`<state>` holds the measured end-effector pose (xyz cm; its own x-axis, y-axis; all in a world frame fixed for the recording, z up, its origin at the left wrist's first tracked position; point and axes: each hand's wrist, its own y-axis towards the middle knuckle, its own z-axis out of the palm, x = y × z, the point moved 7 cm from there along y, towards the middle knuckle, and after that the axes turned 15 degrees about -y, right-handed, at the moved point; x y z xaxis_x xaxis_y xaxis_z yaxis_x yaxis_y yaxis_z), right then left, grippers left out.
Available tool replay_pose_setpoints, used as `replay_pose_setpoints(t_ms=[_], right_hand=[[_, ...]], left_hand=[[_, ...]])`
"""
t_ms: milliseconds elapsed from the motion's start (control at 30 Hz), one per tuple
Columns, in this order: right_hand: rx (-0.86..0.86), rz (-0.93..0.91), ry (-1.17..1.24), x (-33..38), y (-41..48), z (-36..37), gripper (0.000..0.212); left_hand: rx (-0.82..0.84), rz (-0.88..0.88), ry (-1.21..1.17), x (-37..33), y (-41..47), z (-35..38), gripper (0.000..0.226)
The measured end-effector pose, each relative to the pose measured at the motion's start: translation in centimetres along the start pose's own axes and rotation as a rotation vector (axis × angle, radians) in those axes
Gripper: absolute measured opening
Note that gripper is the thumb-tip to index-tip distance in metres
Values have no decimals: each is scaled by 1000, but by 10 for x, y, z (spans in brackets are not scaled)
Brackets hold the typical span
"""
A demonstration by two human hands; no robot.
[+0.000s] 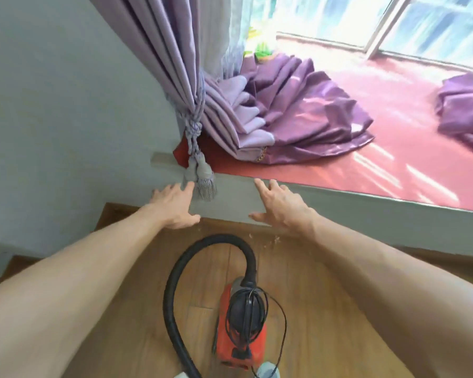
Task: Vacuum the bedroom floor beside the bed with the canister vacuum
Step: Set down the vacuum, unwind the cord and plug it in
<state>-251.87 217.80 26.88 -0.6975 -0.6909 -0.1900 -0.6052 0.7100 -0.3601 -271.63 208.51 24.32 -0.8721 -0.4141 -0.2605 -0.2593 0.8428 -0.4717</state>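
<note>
We reach both bare arms forward, and neither hand holds anything. The fingers (pixel 187 188) of our left hand (pixel 175 207) are straight and spread apart. Those of our right hand (pixel 281 207) are likewise straight and fanned, thumb out to the side. Just beyond the fingertips runs the grey painted face of the window ledge (pixel 230 203); we cannot tell whether the tips touch it. Right beside the left fingertips hang the lilac fringed tassels (pixel 202 181) of the tied-back purple pleated curtain (pixel 175 64). Past the right fingertips lies the flat red ledge cover (pixel 339 170), with a heap of purple cloth (pixel 311 113) on it. Just below our right palm, small pale crumbs (pixel 271 240) lie on the brown wooden plank floor (pixel 311 296). The red canister vacuum (pixel 224 342) stands on that floor well back from the fingers, between our forearms. Its black ribbed hose (pixel 171 290) arches up toward our hands, and a thin black cord (pixel 250 301) is wound over its top.
</note>
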Motion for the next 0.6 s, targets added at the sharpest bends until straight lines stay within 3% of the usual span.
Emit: replay_pose_setpoints(t_ms=[300, 600], right_hand=[[-279, 34, -161, -70, -57, -257, 83], [-366, 150, -191, -132, -135, -367, 90]], left_hand=[[-254, 141, 178, -71, -77, -243, 85], [-294, 246, 237, -160, -150, -350, 83]])
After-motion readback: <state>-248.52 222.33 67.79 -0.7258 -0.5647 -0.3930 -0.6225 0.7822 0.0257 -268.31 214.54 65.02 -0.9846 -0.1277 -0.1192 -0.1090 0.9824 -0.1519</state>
